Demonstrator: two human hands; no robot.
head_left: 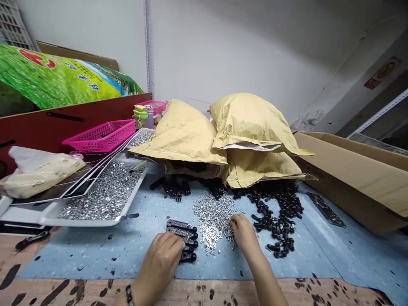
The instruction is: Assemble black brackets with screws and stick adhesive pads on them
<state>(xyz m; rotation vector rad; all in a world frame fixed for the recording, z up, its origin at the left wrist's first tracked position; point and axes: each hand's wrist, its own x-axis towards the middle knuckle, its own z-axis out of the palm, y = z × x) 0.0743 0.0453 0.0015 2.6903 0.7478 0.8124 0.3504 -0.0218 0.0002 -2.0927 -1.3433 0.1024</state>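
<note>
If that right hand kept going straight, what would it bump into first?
Probably the silver screws, heaped just ahead of the right hand; it may already touch them, since depth is unclear.

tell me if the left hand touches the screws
Apart: the head view shows black parts and blue mat between the left hand and the screws.

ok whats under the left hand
Black ball-ended parts lie on the blue sheet, partly under the left hand; the nearer ones' left ends and anything farther beneath are covered.
</note>
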